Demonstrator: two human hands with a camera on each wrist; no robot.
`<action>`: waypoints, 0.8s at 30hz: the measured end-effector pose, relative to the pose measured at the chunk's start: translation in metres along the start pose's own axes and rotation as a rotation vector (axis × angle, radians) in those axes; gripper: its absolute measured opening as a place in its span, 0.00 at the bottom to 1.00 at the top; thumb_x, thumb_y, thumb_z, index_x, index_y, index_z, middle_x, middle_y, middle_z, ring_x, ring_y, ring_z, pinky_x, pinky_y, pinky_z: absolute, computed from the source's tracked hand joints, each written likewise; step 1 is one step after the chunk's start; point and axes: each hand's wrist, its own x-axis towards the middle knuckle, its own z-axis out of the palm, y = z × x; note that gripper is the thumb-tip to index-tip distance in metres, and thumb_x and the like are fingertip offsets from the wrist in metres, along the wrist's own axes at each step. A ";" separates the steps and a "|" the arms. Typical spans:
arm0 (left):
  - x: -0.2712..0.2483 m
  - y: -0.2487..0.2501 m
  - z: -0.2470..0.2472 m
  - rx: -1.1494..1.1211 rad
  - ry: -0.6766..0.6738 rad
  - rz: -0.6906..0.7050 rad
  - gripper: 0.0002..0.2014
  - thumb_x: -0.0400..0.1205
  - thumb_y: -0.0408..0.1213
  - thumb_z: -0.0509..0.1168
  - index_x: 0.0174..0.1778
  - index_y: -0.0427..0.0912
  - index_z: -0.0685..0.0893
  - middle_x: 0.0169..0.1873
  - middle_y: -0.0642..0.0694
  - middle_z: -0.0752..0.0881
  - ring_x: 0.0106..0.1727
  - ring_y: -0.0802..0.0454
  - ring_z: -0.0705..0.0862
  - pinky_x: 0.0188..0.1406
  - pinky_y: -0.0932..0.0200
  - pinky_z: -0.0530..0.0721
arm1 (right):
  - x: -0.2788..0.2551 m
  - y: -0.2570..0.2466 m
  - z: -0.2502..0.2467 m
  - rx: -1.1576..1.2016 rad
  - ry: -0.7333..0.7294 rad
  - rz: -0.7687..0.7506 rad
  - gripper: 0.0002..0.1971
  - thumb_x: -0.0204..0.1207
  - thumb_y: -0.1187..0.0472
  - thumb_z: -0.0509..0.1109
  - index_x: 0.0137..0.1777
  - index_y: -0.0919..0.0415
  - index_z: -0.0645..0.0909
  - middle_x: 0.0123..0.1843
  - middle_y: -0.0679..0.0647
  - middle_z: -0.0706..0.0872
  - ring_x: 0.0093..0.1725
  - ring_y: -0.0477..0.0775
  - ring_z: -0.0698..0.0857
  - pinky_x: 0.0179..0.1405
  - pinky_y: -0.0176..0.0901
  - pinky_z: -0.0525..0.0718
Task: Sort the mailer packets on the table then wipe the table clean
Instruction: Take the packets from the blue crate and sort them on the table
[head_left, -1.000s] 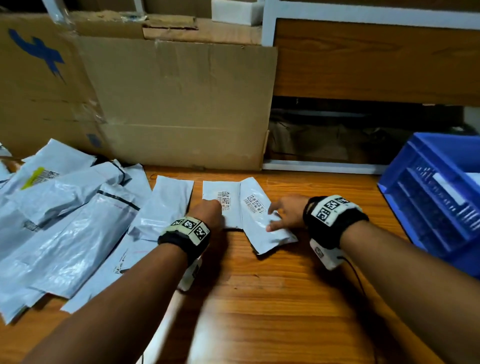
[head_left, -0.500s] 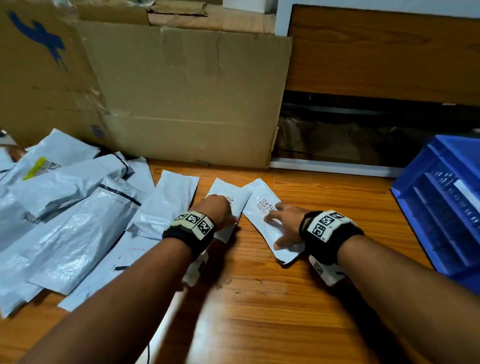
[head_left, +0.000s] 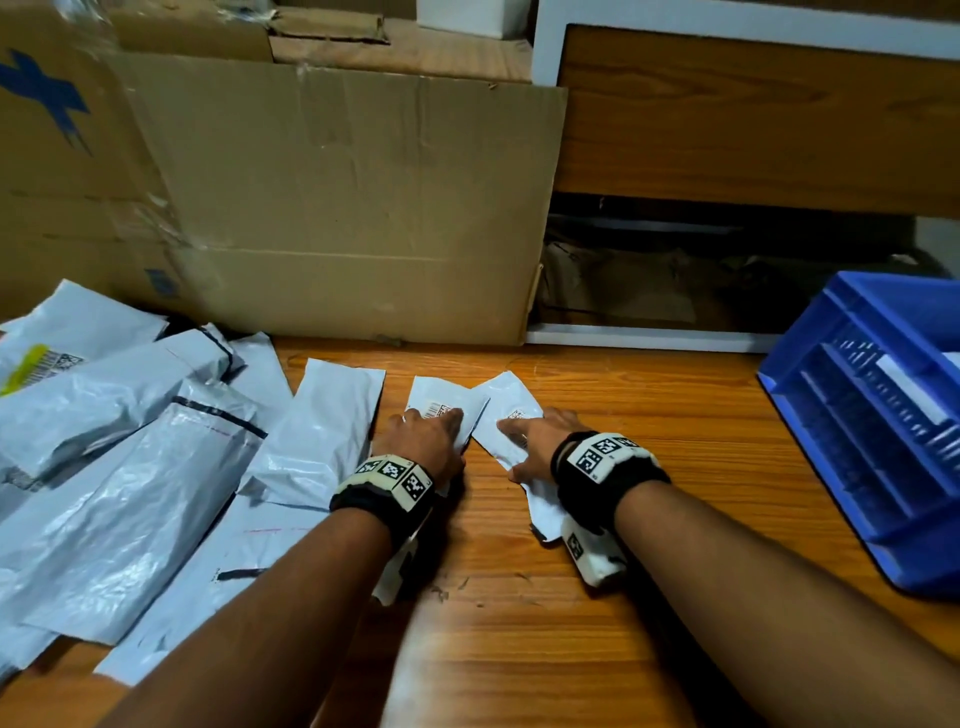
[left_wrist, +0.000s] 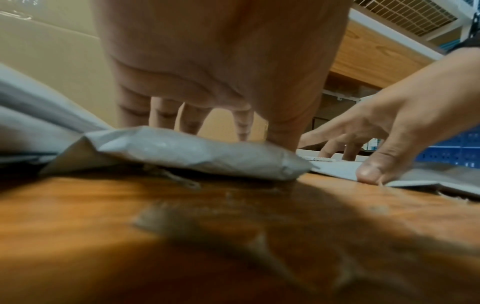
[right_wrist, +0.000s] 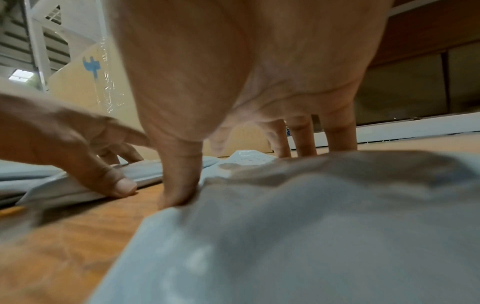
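Evidently two small packets (head_left: 451, 402) (head_left: 511, 415) are pinned side by side mid-surface (head_left: 649, 597), one under each flat, spread hand (head_left: 423, 441) (head_left: 535, 447). Light, limp, slippery film is judged; edges should be pinched. More mailers (head_left: 130, 457) are heaped left.

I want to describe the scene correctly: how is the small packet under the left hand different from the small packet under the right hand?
The left small packet lies beside the long pile packets; the right small packet lies nearer the blue crate. The left one sits fairly straight, the right one slants, reaching back under the wrist. The left hand covers most of its packet; the right hand covers less. Both are white, labelled, and pressed to the table by spread fingers.
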 end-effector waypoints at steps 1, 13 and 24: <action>0.000 -0.001 -0.001 -0.021 0.003 0.012 0.27 0.80 0.58 0.63 0.75 0.61 0.66 0.67 0.35 0.74 0.68 0.33 0.73 0.65 0.42 0.76 | 0.001 -0.003 0.000 0.007 0.011 -0.002 0.37 0.70 0.42 0.74 0.78 0.33 0.63 0.74 0.60 0.71 0.73 0.66 0.67 0.70 0.57 0.72; -0.006 0.066 -0.054 -0.215 0.096 0.221 0.29 0.79 0.54 0.66 0.77 0.58 0.69 0.64 0.36 0.81 0.63 0.38 0.81 0.58 0.51 0.79 | -0.071 0.084 -0.054 0.253 0.272 0.153 0.20 0.79 0.53 0.70 0.71 0.41 0.78 0.71 0.50 0.81 0.63 0.55 0.83 0.52 0.35 0.79; -0.065 0.256 -0.126 -0.387 0.368 0.332 0.31 0.75 0.61 0.68 0.75 0.63 0.71 0.68 0.43 0.82 0.66 0.39 0.81 0.61 0.49 0.81 | -0.195 0.233 -0.140 0.268 0.497 0.106 0.25 0.75 0.55 0.74 0.73 0.46 0.77 0.75 0.53 0.76 0.67 0.55 0.80 0.50 0.33 0.70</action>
